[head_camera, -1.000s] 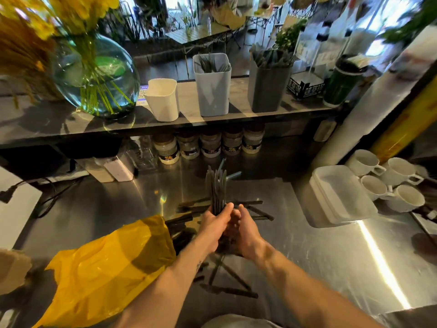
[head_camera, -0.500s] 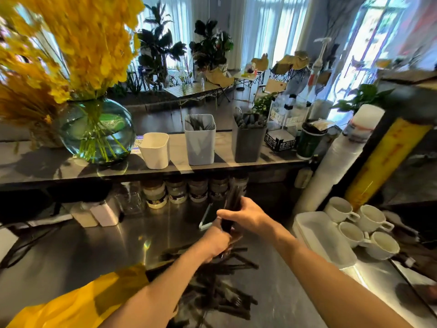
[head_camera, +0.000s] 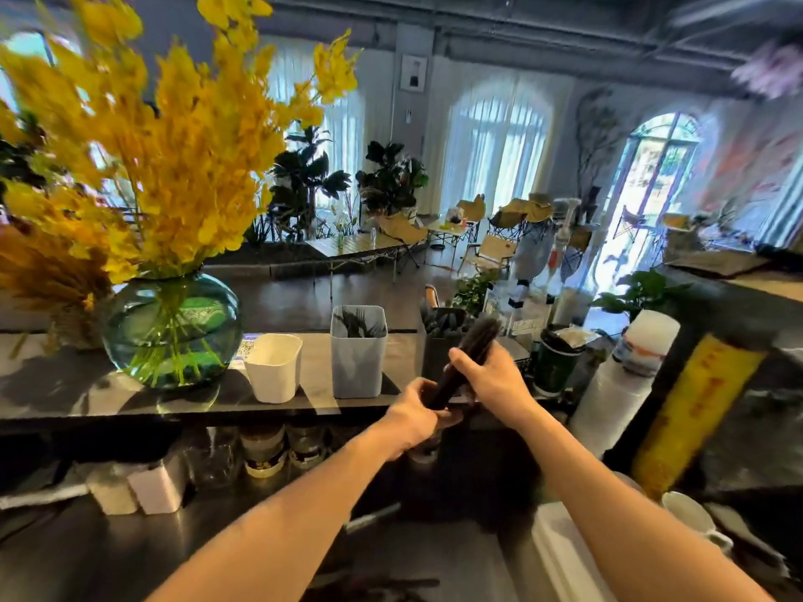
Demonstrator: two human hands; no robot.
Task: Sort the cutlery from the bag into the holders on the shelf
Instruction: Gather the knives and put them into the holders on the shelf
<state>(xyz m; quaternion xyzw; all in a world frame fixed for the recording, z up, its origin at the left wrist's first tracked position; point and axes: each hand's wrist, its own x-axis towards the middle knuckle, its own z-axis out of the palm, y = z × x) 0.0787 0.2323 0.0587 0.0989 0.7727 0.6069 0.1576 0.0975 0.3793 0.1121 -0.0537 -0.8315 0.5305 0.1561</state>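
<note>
Cutlery bundle point(head_camera: 471, 351): dark and blurred, tilted up to the right, centre-right of the frame, just in front of the dark holder point(head_camera: 433, 354).
Left hand point(head_camera: 415, 410): fingers curled round the bundle's lower end.
Right hand point(head_camera: 493, 380): gripping the bundle higher up.
Holders: the dark one and the grey holder point(head_camera: 358, 362) contain dark cutlery; the white holder point(head_camera: 273, 369) stands to their left.
Shelf point(head_camera: 65, 384): carries all three, plus a green glass vase point(head_camera: 171, 328) of yellow flowers point(head_camera: 174, 136), left of frame.

glossy glass vase point(head_camera: 171, 330); matt plastic holders point(head_camera: 273, 367); dull dark shelf point(head_camera: 65, 397).
</note>
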